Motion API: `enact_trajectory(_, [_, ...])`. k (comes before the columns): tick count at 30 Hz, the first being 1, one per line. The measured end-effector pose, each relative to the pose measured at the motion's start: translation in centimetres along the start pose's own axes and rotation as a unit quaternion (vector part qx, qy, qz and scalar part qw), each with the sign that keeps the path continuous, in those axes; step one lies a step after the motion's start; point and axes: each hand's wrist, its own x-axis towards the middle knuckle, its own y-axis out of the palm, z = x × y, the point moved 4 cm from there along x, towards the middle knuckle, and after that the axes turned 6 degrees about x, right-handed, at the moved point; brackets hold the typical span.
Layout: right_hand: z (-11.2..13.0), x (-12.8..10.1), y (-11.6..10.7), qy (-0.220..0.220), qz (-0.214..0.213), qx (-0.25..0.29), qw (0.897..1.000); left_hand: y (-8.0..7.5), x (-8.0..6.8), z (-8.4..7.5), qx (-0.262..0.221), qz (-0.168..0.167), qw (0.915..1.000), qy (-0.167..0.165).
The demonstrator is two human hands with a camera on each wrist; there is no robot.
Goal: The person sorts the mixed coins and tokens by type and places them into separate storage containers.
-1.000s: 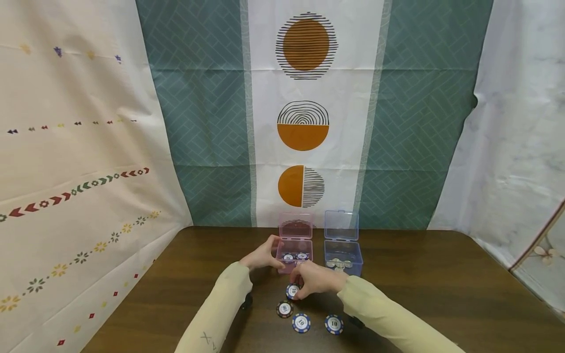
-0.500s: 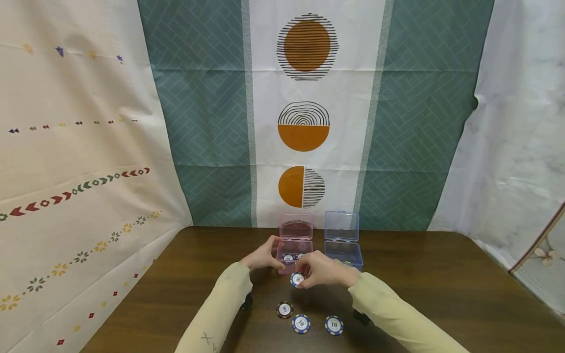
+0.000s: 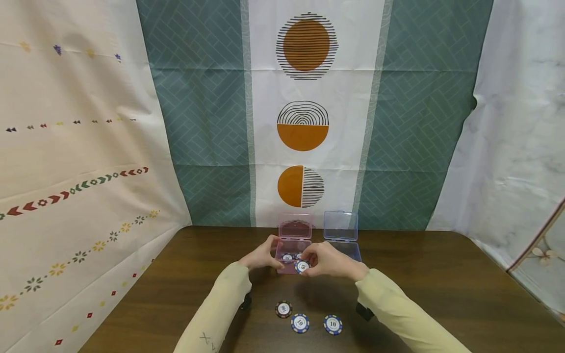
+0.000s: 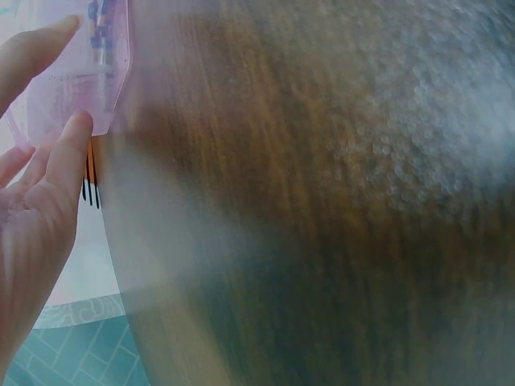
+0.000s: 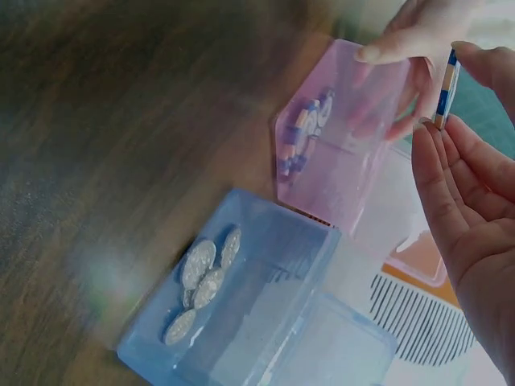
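Observation:
My left hand [image 3: 261, 255] holds the left end of an open pink plastic box [image 3: 288, 269], thumb at the front and fingers toward the back. Chips lie inside that box; the right wrist view shows several chips [image 5: 304, 137] through its wall. My right hand [image 3: 333, 262] pinches a blue-and-white poker chip [image 3: 302, 266] marked 10 between thumb and fingertips, at the box's front. Seen edge-on in the right wrist view, the pinched chip [image 5: 445, 92] stands apart from the box. On the table lie a black-rimmed chip [image 3: 284, 309], a blue chip [image 3: 300, 323] and another blue chip [image 3: 333, 324].
Right of the pink box stands an open blue plastic box [image 5: 249, 221], partly hidden by my right hand in the head view. Several silvery coin-like discs [image 5: 208, 287] are in it. Both lids stand raised before a curtain [image 3: 212, 147] behind the wooden table [image 3: 415, 274].
My right hand has lifted the blue chip off the table and carried it up and rightward to the front of the pink box. My left hand has stayed at the box.

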Motion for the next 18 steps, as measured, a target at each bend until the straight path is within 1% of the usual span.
enact_trajectory(6, [-0.1, 0.0, -0.7, 0.006, -0.012, -0.005, 1.0, 0.0, -0.2, -0.2, 0.004, -0.003, 1.0, -0.003])
enact_trajectory(14, [-0.7, 0.7, -1.2, 0.019, -0.028, -0.023, 0.999, 0.0, -0.1, -0.3, -0.006, -0.002, 1.0, 0.007])
enact_trajectory(18, [-1.0, 1.1, -1.5, 0.021, -0.04, -0.025, 0.999, 0.0, -0.2, -0.4, -0.006, 0.0, 1.0, 0.002])
